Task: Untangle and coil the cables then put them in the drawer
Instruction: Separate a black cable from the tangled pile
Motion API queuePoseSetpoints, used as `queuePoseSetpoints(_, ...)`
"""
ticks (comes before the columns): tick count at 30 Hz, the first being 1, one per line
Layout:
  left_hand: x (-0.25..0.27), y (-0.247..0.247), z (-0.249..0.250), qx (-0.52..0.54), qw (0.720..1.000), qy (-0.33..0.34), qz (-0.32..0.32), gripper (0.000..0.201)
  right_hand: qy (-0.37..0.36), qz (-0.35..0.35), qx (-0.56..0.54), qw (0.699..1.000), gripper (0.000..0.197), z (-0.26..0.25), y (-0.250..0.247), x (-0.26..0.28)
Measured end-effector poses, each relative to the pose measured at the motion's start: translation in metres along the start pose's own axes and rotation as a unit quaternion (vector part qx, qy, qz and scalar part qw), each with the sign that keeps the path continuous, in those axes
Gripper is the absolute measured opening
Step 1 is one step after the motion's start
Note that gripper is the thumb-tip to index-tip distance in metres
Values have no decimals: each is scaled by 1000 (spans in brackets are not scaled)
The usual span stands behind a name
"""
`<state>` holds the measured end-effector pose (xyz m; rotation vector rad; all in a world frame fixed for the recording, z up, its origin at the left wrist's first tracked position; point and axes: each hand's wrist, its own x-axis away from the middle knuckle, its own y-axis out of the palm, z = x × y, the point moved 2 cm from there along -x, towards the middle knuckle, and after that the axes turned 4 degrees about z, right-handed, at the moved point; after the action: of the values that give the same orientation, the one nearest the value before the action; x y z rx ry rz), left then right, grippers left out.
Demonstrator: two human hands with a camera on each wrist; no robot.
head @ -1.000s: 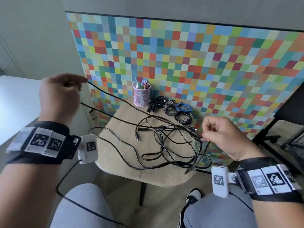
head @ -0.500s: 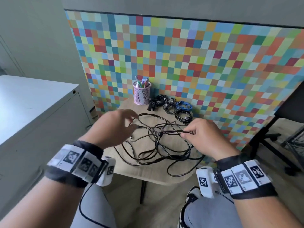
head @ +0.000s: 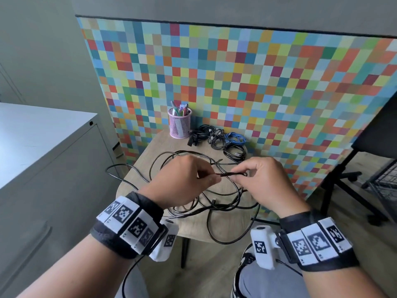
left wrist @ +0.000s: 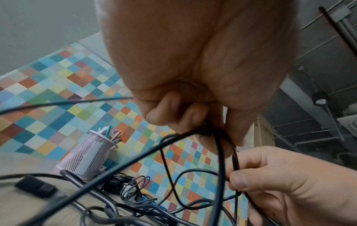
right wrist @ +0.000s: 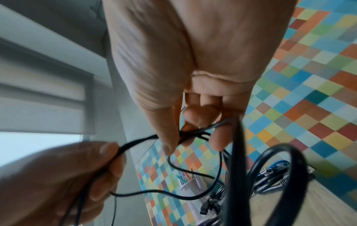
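Both hands are closed in a pinch on the same black cable (head: pixel 229 174): the left hand (head: pixel 182 179) nips it between thumb and fingertips, the right hand (head: pixel 265 181) does the same just beside it, and the short stretch between them is pulled taut just above the bench (head: pixel 194 230). That held stretch runs nearly level from left to right across the person's front, its long axis roughly parallel to the chequered panel (head: pixel 247 82) behind; I cannot tell where either plug end of it lies, since the rest drops into the tangled heap of black cables (head: pixel 214 203) spread over the middle of the bench. The main risk, as I judge it, is pulling the two hands apart while other loops cross the line: that would cinch a knot tighter instead of freeing it. A lift could also drag the whole heap along, and several loops already hang over the near edge and the left edge, so their weight might slide more cable off towards the floor. A sideways sweep could disturb the coiled cables (head: pixel 223 138), black and blue, lying at the back near the pink mesh pen cup (head: pixel 180 125), or tip the cup. The grey cabinet (head: pixel 43 147) stands to the left.
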<state>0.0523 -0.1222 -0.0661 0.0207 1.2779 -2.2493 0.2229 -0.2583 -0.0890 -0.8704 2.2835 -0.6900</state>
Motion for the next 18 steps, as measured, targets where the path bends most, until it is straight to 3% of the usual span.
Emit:
queuePoseSetpoints(5, -4, -12, -9, 40, 995, -26, 90, 18, 40, -70, -31, 996, 22, 10, -8, 1)
queuePoseSetpoints(9, -7, -30, -9, 131, 969, -35, 206, 26, 64, -127, -1, 990, 27, 11, -8, 3)
queuePoseSetpoints(14, -12, -55, -16, 192, 925, -57, 323, 25, 66, -129, 48, 988, 15, 11, -5, 6)
queuePoseSetpoints(18, -11, -59, -29, 245, 892, -83, 370, 24, 84, -104, 65, 989, 22, 11, 1, 3)
